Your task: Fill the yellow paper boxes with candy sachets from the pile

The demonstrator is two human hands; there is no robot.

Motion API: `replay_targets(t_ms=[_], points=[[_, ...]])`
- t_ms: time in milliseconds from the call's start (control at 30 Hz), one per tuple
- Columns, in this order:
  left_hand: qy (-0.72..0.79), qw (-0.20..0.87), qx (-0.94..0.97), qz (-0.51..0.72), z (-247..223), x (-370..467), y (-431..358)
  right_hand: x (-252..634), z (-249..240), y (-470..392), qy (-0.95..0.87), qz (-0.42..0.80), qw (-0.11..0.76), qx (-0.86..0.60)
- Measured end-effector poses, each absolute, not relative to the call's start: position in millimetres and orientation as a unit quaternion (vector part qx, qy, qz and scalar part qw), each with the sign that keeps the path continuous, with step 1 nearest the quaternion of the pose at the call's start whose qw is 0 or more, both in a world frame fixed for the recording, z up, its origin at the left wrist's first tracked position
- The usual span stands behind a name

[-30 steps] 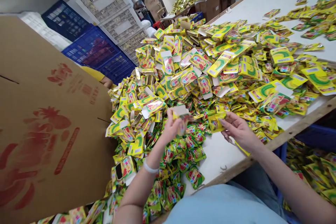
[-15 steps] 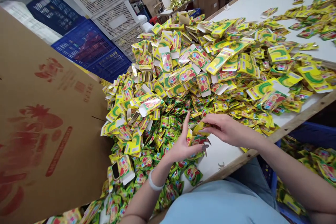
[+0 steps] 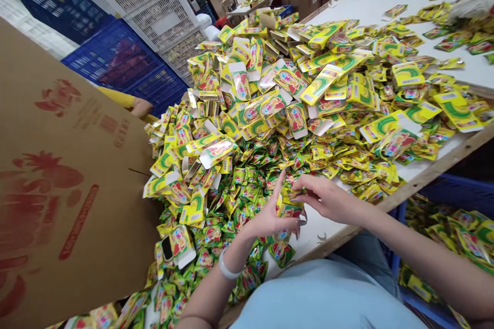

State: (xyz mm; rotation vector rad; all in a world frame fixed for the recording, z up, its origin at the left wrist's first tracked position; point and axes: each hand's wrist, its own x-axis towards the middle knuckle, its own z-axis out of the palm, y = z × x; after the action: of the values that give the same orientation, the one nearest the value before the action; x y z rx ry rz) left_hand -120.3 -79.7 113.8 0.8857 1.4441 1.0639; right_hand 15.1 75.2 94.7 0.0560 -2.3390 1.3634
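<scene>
My left hand (image 3: pixel 268 216) is closed around a small yellow-and-green printed box (image 3: pixel 291 209), its index finger pointing up along the far side and its thumb across the near side. At the box's upper end are the bent fingers of my right hand (image 3: pixel 328 198), drawn together. What they pinch there, if anything, is hidden. Beneath and beyond both hands lies a heap of small green fruit-printed packets (image 3: pixel 247 211). A large pile of yellow boxes (image 3: pixel 285 82), several with white flaps open, rises behind it.
A big brown carton (image 3: pixel 77 190) stands at left. Behind it are blue crates (image 3: pixel 131 56), white crates (image 3: pixel 142 5) and another person's hand (image 3: pixel 142 107). The white table's wooden edge (image 3: pixel 417 185) runs at right, above a blue bin (image 3: pixel 455 190) of packets.
My right fingers have drawn in slightly at the box's top; the yellow piece between them no longer shows clearly. Another person's yellow sleeve and hand have appeared behind the carton. The view has shifted slightly.
</scene>
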Motion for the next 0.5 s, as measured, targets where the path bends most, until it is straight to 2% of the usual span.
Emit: replay_targets(t_ms=[233,367,433,500], points=[[0.62,0.549,0.348,0.44,100,-110,-76,27,91,76,-0.851,0.505,0.14,0.039],[0.61,0.574,0.375,0.397,97,-101,-67,39,80,68,-0.831,0.537,0.147,0.023],[0.614,0.525,0.432,0.401,104,-97,-61,49,77,78,-0.818,0.549,0.174,-0.013],[0.631,0.404,0.503,0.431,117,-92,-61,63,84,112,-0.812,0.528,0.228,-0.103]])
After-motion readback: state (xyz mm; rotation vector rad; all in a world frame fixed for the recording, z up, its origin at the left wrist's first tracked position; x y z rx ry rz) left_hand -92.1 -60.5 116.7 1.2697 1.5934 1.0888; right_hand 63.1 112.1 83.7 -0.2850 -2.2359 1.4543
